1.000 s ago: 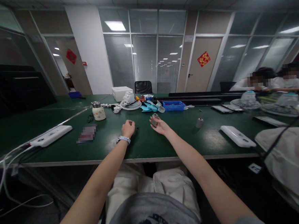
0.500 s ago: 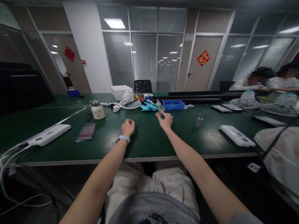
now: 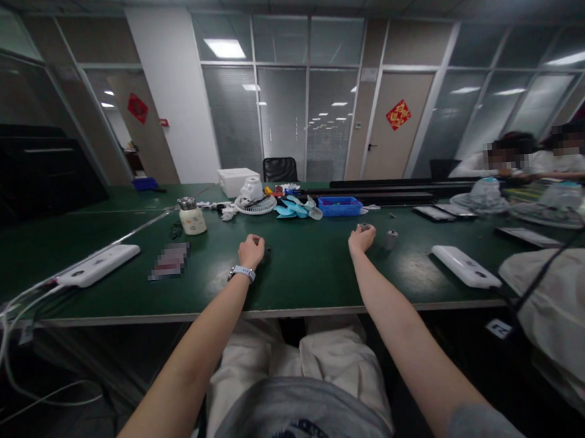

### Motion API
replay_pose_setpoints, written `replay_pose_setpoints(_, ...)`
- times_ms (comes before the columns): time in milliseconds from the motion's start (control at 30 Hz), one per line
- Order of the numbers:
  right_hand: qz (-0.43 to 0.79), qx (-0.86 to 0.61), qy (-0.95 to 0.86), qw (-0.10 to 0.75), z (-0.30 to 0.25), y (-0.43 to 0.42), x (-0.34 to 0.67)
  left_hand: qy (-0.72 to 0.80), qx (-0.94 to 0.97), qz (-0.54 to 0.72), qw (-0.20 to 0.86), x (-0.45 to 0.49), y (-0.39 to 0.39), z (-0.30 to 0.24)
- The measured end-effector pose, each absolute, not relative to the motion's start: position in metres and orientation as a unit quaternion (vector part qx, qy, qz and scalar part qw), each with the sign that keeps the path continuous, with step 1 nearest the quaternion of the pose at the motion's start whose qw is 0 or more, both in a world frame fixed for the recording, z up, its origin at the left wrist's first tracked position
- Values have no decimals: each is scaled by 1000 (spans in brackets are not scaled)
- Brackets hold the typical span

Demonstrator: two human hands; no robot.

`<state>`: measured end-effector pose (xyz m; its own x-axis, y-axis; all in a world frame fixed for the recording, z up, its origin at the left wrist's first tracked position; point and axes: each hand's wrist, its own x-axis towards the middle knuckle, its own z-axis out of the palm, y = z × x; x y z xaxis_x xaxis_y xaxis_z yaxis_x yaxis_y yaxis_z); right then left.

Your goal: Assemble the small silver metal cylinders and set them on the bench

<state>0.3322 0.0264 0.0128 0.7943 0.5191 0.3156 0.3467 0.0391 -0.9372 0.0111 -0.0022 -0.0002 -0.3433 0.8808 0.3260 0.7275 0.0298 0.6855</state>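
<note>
My left hand (image 3: 251,250) rests on the green table (image 3: 296,272) with a watch at the wrist; its fingers are curled round a small dark thing that I cannot make out. My right hand (image 3: 360,238) is further right, closed on a small grey cylinder (image 3: 364,227). A second small grey cylinder (image 3: 391,239) stands on the table just right of that hand.
A cream flask (image 3: 192,216), a white fan (image 3: 253,198), blue fan blades (image 3: 294,208) and a blue tray (image 3: 340,206) lie at the back. White power strips (image 3: 98,264) (image 3: 465,266) flank me. Other people sit at the far right (image 3: 528,156).
My right hand has carried the small grey cylinder from the middle of the table to the right, close to the standing cylinder. My left hand has stayed put.
</note>
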Motion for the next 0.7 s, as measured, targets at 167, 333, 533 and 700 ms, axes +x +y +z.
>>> replay_pose_setpoints(167,60,-683,-264,678,8,34,346,709,568,406,93,12,-5,2)
replay_pose_setpoints(333,69,-696,-257,667,8,36,350,712,572,397,89,12,-4,1)
replay_pose_setpoints(533,-10,-690,-289,663,30,4,323,712,562,412,89,12,-2,0)
replay_pose_setpoints(700,64,-560,-598,570,38,-22,250,717,530,445,82,11,-3,2)
